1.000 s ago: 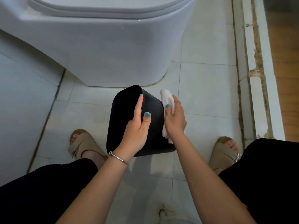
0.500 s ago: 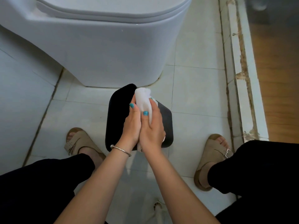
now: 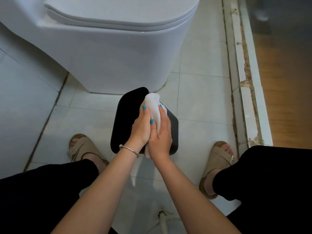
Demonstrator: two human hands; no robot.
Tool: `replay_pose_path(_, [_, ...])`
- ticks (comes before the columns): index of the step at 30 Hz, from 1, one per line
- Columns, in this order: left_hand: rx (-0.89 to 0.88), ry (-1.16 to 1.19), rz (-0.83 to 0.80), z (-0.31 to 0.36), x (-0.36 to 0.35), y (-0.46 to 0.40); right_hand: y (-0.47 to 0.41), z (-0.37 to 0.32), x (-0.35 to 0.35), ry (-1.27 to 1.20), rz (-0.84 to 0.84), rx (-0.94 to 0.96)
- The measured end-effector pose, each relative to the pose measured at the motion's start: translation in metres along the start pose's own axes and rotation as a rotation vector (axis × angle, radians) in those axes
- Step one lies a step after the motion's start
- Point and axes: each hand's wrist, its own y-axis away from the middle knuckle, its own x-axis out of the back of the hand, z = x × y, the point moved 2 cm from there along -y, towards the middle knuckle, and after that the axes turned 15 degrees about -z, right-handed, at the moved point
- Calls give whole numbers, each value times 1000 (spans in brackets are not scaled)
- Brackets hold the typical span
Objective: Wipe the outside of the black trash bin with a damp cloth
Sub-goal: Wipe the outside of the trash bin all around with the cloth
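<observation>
Pale tiled bathroom floor [image 3: 200, 98] under us, white toilet [image 3: 109, 53] straight ahead, worn door threshold [image 3: 243, 78] along the right with wood flooring past it. We see the black trash bin [image 3: 124, 115] on the tiles just in front of the toilet base, between our 2 feet in tan sandals [image 3: 84, 149], top tipped away from us toward the toilet. Both hands sit together over the bin's upper side. Right hand [image 3: 161, 135] grips the white cloth [image 3: 154, 107], fingers curled round it, cloth bunched and sticking up past the fingertips, a bit trailing out below the wrist. Left hand [image 3: 141, 129] is pressed against the cloth and the right hand, thumb lying over the cloth; whether its fingers are curled round the cloth or lie flat on the bin, we can't tell. Silver bracelet [image 3: 129, 149] on the left wrist.
</observation>
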Motion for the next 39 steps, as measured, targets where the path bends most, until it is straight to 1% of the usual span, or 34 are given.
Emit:
replay_pose_path(6, [-133,-76,-11,0,15,-1,-7,20,-8,99,-3,52])
replay_pose_path(10, [-128,-107,-6,-3,22,-3,-13,35,-6,119,21,44])
replay_pose_path(14, [-126,-139,-6,-4,23,-3,-21,52,-1,124,49,-12])
replay_pose_path(18, [-128,-148,-15,-7,31,-3,-27,65,0,160,42,-68])
replay_pose_path(24, [-126,-131,-7,-9,40,1,-34,74,-1,188,22,-65])
replay_pose_path(30, [-147,-141,-43,-8,32,-2,-44,95,17,133,66,-176])
replay_pose_path(35, [-159,-147,-56,-8,34,0,-53,110,26,190,18,-199])
replay_pose_path(39, [-158,-133,-67,-8,31,-1,-65,117,36,130,30,-297])
